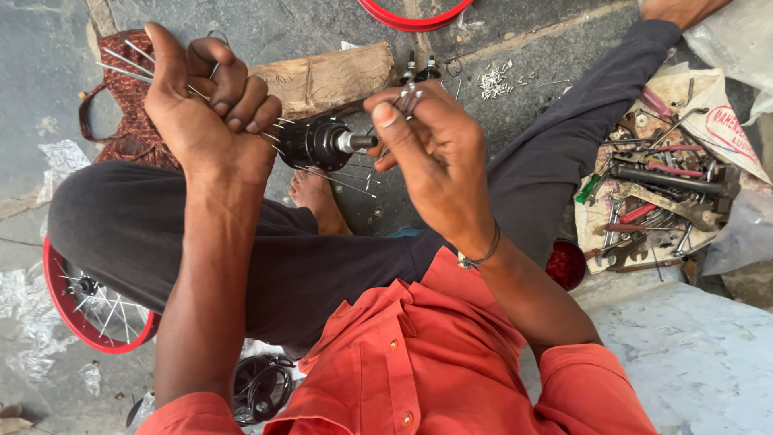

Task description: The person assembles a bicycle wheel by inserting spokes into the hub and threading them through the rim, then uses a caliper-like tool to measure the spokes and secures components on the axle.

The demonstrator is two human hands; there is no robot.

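My left hand [205, 105] is closed around a bundle of thin metal spokes [129, 63] that fan out to its upper left. Those spokes run into a black wheel hub [320, 143] held just right of the hand, above my crossed legs. A short silver axle end sticks out of the hub toward my right hand [431, 149]. My right hand pinches a few loose spokes [409, 95] between thumb and fingers, their bent heads poking up above the fingertips, right next to the axle.
A wooden block [330, 76] lies on the stone floor behind the hub. A red-rimmed spoked wheel [88, 310] sits under my left knee, another red rim [412, 18] at the top. Wrenches and tools [660, 193] lie on paper at right, with small nipples [495, 79] scattered nearby.
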